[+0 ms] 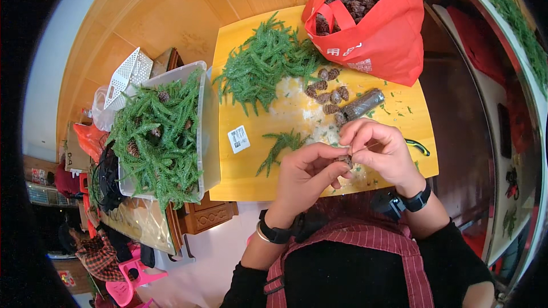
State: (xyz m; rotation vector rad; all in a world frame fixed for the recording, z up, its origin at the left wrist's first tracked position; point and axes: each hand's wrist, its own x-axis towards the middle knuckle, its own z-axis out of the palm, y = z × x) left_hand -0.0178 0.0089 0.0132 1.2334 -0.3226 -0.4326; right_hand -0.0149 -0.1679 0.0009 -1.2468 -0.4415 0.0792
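Just above the near edge of the yellow table, my left hand (315,172) is closed around a small pine cone (347,161), mostly hidden by the fingers. My right hand (383,153) meets it there, thumb and fingertips pinching a thin dark wire (365,148) at the cone. Beyond the hands lie several loose pine cones (331,97) and a dark, shiny wrapped bundle (363,104). A single green artificial pine sprig (279,147) rests left of my left hand. To the right of my right hand is a tool with a black and green handle (418,147).
A red bag (377,45) full of pine cones stands at the far right. Green sprigs (265,60) are heaped at the far left of the table (240,174). Beside it, a clear bin (204,120) holds sprigs with cones. A person (100,254) sits at the lower left.
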